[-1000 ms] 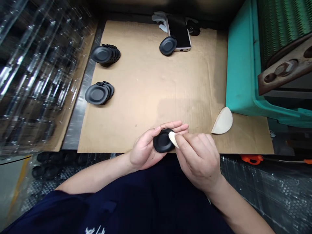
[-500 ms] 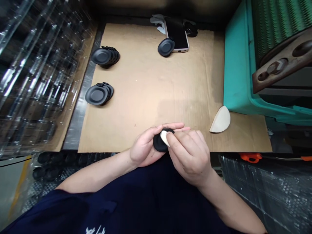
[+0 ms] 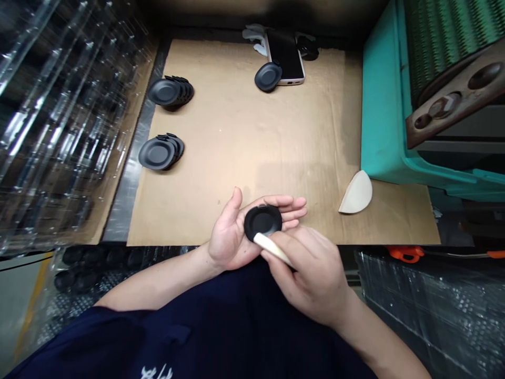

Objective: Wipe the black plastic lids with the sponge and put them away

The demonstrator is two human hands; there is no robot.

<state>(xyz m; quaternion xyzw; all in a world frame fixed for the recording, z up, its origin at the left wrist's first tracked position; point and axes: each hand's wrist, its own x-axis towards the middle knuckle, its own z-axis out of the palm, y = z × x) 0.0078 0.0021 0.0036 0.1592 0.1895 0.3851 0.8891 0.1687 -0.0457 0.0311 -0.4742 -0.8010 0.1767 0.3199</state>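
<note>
At the far left lie clear plastic trays, and just right of them two stacks of black lids sit on the cardboard sheet. At the sheet's near edge the left hand lies palm up with fingers spread loose, a black disc resting on its fingers. The right hand pinches a cream wedge whose tip touches the disc's near rim. Farther right are a phone, a white half-round piece and a teal bin.
</note>
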